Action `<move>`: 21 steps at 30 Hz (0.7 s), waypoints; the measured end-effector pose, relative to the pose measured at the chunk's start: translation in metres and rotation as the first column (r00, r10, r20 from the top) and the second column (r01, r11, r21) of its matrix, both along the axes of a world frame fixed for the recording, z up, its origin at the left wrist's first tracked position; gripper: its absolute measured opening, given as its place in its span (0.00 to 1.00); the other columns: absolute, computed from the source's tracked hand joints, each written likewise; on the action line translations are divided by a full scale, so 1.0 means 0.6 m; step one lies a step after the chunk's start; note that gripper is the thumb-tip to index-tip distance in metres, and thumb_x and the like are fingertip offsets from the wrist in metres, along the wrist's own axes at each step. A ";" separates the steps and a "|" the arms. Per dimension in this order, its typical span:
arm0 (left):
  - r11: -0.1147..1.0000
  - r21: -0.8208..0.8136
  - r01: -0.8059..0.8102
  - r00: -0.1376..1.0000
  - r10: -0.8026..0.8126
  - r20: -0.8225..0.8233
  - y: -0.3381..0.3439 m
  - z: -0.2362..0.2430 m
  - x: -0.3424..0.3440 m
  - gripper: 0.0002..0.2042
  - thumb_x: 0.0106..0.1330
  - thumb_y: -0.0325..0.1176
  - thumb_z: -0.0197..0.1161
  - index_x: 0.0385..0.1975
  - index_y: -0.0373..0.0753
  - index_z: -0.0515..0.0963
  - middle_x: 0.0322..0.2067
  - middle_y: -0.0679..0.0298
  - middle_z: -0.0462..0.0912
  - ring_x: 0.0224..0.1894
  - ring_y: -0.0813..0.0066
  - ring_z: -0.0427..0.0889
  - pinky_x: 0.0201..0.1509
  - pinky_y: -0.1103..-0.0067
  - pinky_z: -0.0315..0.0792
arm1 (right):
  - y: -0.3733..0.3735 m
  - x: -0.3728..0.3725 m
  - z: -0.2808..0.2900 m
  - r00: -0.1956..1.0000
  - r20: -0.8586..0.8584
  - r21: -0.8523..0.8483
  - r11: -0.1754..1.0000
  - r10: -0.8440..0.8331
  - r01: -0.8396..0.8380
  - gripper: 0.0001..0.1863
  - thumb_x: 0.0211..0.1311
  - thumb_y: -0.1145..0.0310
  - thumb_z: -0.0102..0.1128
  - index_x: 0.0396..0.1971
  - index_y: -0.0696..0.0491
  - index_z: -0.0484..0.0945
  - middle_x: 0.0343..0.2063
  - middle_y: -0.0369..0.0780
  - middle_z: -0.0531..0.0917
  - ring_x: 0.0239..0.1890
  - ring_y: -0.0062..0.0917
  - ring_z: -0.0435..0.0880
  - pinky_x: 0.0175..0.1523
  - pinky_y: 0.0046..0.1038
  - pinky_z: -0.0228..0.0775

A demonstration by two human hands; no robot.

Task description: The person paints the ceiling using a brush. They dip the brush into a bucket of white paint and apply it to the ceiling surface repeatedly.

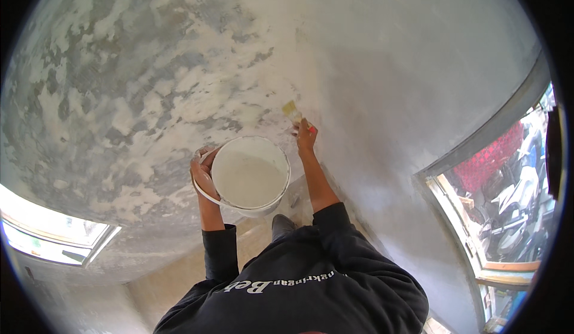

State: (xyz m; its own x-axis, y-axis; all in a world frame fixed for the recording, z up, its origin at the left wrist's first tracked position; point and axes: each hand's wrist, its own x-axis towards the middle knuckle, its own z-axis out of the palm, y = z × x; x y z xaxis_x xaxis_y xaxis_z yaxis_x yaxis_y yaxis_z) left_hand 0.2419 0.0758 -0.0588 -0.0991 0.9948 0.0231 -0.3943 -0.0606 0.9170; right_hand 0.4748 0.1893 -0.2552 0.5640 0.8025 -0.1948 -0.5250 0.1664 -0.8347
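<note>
In front of my body, my left hand [205,169] grips a round white bucket [266,207] by its left side, near the rim and the handle. Pale, whitish paint [250,169] fills the bucket to a level I cannot judge. To the right of the bucket, my right hand [305,135] is closed round the handle of a flat paintbrush [291,110]. The yellowish bristles point up and left, close to the patchy wall [179,89]; whether they touch it I cannot tell.
White patches cover much of the grey wall ahead. A smoother grey wall [382,95] meets it on the right. An open window [460,232] at the right looks out on parked motorcycles [517,196] and a red cloth [490,158]. Another bright window [60,229] lies at the left.
</note>
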 end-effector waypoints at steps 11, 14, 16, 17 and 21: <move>0.999 0.039 0.012 0.999 -0.011 -0.040 0.011 -0.023 -0.023 0.20 0.69 0.50 0.43 0.43 0.39 0.70 0.45 0.43 0.81 0.47 0.55 0.81 0.53 0.68 0.74 | 0.029 -0.026 0.196 0.996 -0.050 0.207 0.976 0.073 -0.062 0.19 0.67 0.55 0.54 0.40 0.57 0.79 0.33 0.37 0.82 0.37 0.22 0.79 0.39 0.27 0.70; 0.999 0.037 -0.007 0.998 0.009 -0.064 0.005 -0.025 -0.029 0.21 0.67 0.52 0.43 0.42 0.39 0.70 0.45 0.45 0.81 0.48 0.55 0.80 0.54 0.66 0.73 | -0.004 -0.023 0.297 0.992 -0.053 0.346 0.934 0.112 -0.087 0.18 0.68 0.57 0.53 0.40 0.58 0.80 0.31 0.39 0.83 0.33 0.21 0.80 0.34 0.24 0.71; 1.000 0.015 -0.022 0.997 0.024 -0.074 0.004 -0.017 -0.030 0.21 0.68 0.52 0.43 0.41 0.39 0.70 0.45 0.45 0.81 0.47 0.56 0.80 0.53 0.66 0.73 | -0.013 -0.013 0.329 0.990 -0.078 0.426 0.902 0.116 -0.072 0.18 0.68 0.58 0.52 0.41 0.59 0.80 0.33 0.39 0.83 0.34 0.21 0.80 0.34 0.25 0.72; 1.000 0.007 -0.029 0.998 0.029 -0.062 0.002 -0.019 -0.034 0.21 0.68 0.52 0.43 0.41 0.39 0.70 0.45 0.45 0.81 0.47 0.56 0.80 0.53 0.66 0.73 | -0.015 -0.010 0.334 0.988 -0.091 0.466 0.882 0.122 -0.066 0.17 0.68 0.59 0.52 0.41 0.59 0.79 0.33 0.40 0.83 0.35 0.21 0.80 0.34 0.25 0.72; 0.998 0.024 -0.065 0.998 0.065 -0.001 0.002 -0.023 -0.045 0.20 0.69 0.50 0.42 0.42 0.38 0.70 0.44 0.44 0.81 0.45 0.57 0.82 0.51 0.69 0.75 | 0.002 -0.010 0.290 0.989 -0.104 0.406 0.912 0.109 -0.058 0.18 0.69 0.60 0.50 0.43 0.61 0.78 0.34 0.41 0.83 0.36 0.23 0.79 0.36 0.25 0.70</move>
